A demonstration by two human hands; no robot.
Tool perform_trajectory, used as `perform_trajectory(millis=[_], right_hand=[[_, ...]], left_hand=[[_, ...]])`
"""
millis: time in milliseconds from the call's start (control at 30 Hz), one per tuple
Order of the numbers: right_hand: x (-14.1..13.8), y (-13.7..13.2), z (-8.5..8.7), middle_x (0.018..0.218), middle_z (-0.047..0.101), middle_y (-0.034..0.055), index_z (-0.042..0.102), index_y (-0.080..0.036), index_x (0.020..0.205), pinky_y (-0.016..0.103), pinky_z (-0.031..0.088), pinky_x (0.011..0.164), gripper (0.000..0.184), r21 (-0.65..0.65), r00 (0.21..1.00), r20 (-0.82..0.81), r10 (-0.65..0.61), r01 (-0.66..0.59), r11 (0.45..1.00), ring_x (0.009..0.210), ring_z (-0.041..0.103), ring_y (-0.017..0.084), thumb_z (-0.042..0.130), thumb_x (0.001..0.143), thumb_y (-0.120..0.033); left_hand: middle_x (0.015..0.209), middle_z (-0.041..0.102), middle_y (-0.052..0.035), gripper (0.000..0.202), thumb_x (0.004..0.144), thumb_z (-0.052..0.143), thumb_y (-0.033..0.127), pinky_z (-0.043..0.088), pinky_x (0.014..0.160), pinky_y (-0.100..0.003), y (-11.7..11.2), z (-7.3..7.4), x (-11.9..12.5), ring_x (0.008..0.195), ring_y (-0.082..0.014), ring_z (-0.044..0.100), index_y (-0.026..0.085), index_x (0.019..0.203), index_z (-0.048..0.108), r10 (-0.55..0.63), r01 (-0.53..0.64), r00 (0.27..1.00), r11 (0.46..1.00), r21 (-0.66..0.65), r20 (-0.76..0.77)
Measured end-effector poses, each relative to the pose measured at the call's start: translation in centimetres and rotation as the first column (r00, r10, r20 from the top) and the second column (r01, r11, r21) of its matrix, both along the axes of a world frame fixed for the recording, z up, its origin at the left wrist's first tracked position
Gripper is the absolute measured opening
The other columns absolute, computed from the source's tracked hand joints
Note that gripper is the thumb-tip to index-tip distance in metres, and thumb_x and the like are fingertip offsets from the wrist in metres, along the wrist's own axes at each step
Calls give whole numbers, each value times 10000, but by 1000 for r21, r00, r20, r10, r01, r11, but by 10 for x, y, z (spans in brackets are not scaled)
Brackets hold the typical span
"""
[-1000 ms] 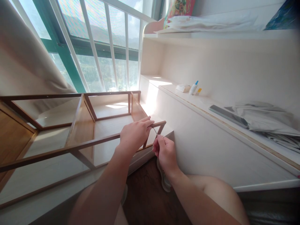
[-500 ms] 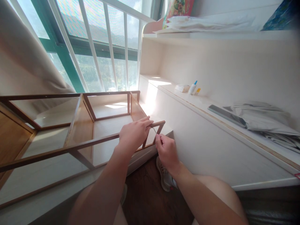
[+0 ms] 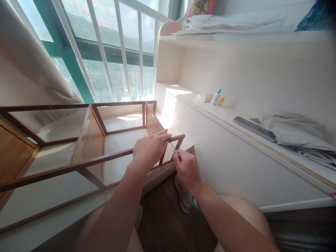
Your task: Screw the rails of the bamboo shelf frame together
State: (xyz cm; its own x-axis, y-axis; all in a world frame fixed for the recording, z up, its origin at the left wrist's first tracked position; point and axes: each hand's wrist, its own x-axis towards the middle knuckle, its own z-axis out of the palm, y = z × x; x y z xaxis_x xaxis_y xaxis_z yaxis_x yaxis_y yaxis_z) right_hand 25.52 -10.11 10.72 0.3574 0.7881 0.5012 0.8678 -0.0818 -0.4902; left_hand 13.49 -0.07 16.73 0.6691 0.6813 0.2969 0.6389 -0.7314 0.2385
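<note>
A brown wooden shelf frame (image 3: 99, 160) lies on its side on a pale ledge, with wooden panels between its rails. My left hand (image 3: 149, 146) is closed over the near rail close to its right end, fingers stretching toward the corner. Just right of it, my right hand (image 3: 187, 167) is a closed fist around a thin metal tool (image 3: 172, 145). Its slim shaft points up and left to the underside of the rail by my left fingertips. The handle is hidden in my fist, and I cannot see what its tip touches.
On the white counter (image 3: 252, 140) at right lie a small glue bottle (image 3: 215, 97), a white packet (image 3: 204, 97), a dark phone-like slab (image 3: 254, 128) and folded grey cloth or bags (image 3: 296, 129). Window bars (image 3: 126, 52) and a curtain (image 3: 34, 59) stand behind the frame.
Both hands keep almost the same place on the frame. The thin tool and my right fist have shifted very slightly left.
</note>
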Motion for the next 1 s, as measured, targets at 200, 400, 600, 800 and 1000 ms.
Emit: perform_trajectory(millis=[200,400,600,800,1000], right_hand=[[-1,0,2,573,522,14,481,-205,624,275,269,579,370,-12,999,51,0,1,1000,541,439,135,362,957,-314],[-1,1,3,579,534,20,478,-199,627,280,246,579,372,-29,995,102,-16,19,999,549,451,136,362,961,-315],[-1,1,4,580,561,28,507,-196,628,290,212,555,364,-57,984,169,-63,74,996,539,465,137,387,947,-323],[-4,2,5,538,533,18,492,-195,587,275,260,544,398,-14,996,-80,-25,23,1000,512,451,128,378,936,-348],[-19,8,-3,469,482,-21,501,-192,598,232,286,413,439,129,584,-804,113,-15,992,419,401,104,379,895,-492]], left_hand=[[1385,481,151,348,908,352,450,499,737,-325,-1,1,1,981,-198,645,487,1189,554,12,-12,1000,1000,-16,-7],[1383,485,148,352,914,337,451,498,729,-325,0,-1,0,968,-198,649,484,1193,550,-1,1,1000,1000,3,-8],[1383,482,159,342,914,340,449,492,701,-311,0,-1,0,959,-195,650,477,1181,551,-6,6,1000,1000,14,-7],[1382,488,146,345,910,345,450,492,729,-321,-1,1,0,964,-196,648,479,1184,553,1,-2,1000,1000,-9,-3],[1390,479,141,353,910,343,454,495,743,-329,-1,1,0,967,-200,650,482,1193,552,9,-9,1000,1000,-20,-8]])
